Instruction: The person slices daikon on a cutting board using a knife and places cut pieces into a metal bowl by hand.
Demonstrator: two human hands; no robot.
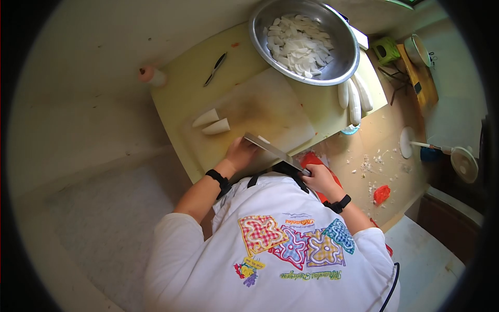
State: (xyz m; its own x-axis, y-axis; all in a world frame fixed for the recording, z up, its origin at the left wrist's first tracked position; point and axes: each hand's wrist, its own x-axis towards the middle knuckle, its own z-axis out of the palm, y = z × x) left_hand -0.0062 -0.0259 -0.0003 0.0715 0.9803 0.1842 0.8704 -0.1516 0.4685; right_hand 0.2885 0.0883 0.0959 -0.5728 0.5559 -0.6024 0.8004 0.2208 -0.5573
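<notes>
Holding knife [278, 154] tight in right grip [319, 179], likely slicing. Can't tell hold or opening of left grip [241, 154]. See white chunks [215, 126] just past left grip; likely need careful cuts next.

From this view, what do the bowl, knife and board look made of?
Bowl: likely stainless steel, smooth; grey with bright highlights.
Knife: blade probably steel, dull grey metallic sheen; right hand covers the handle, material unclear.
Board: possibly plastic, matte; pale, brown-stained, no wood grain visible.
</notes>
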